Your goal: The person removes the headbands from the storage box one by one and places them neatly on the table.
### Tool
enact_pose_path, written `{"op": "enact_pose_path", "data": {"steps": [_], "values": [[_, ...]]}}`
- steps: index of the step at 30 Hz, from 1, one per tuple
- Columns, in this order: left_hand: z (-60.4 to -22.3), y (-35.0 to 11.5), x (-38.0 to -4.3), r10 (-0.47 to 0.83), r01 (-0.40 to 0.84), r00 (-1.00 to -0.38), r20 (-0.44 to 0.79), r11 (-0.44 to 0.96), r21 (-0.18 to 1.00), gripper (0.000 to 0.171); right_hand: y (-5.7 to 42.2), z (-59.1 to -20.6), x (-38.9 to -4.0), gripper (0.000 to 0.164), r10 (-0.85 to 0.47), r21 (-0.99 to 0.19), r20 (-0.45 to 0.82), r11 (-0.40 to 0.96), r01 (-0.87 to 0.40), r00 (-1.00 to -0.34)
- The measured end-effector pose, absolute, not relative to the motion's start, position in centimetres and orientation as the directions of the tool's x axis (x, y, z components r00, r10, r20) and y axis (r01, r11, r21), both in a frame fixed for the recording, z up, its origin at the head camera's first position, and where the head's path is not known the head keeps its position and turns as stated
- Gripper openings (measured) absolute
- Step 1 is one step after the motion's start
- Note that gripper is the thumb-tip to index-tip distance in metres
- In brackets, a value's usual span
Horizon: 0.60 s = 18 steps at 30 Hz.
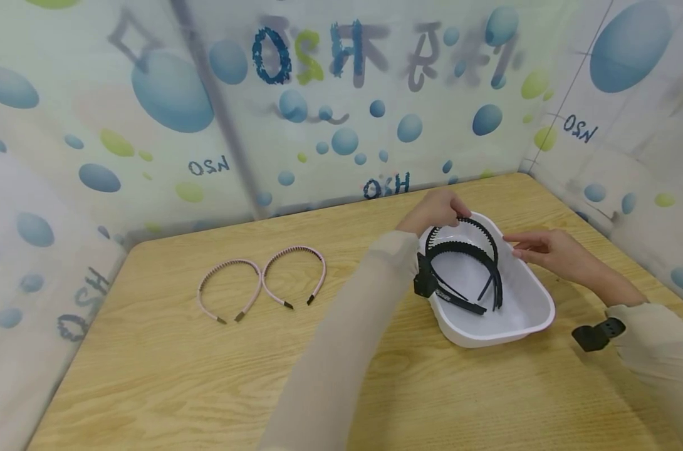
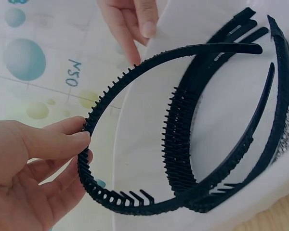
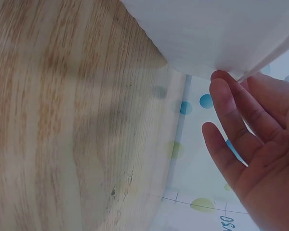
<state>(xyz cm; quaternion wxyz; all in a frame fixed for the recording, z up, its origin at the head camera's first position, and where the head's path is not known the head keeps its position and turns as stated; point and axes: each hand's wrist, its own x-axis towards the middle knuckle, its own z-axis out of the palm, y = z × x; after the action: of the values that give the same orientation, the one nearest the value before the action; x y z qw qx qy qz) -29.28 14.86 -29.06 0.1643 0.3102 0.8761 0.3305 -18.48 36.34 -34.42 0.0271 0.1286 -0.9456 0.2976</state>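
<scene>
My left hand [image 1: 434, 213] pinches a thin black toothed headband [image 2: 120, 82] between thumb and fingers, raised at the far side of a white plastic basin [image 1: 536, 307]. The lower part of this headband reaches down over several other black headbands [image 2: 178, 139] lying in the basin. One of those carries a silvery, glittery patch [image 2: 286, 130]. At the basin's right rim is my right hand [image 1: 558, 254], holding the edge with thumb and index fingertip while the other fingers [image 3: 219, 144] stay loosely extended.
Two pale pink headbands with dark tips, a left one [image 1: 229, 262] and a right one [image 1: 296, 249], lie side by side on the wooden table [image 1: 206, 382]. A bubble-patterned sheet [image 1: 330, 144] hangs behind and beside the table.
</scene>
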Motion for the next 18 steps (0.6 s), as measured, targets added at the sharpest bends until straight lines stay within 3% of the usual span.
{"op": "enact_pose_path", "data": {"steps": [18], "values": [[-25.1, 12.6, -29.3, 0.742, 0.537, -0.67, 0.018, 0.468, 0.702, 0.029, 36.4, -34.4, -18.4, 0.032, -0.223, -0.562, 0.14, 0.784, -0.263, -0.965]]}}
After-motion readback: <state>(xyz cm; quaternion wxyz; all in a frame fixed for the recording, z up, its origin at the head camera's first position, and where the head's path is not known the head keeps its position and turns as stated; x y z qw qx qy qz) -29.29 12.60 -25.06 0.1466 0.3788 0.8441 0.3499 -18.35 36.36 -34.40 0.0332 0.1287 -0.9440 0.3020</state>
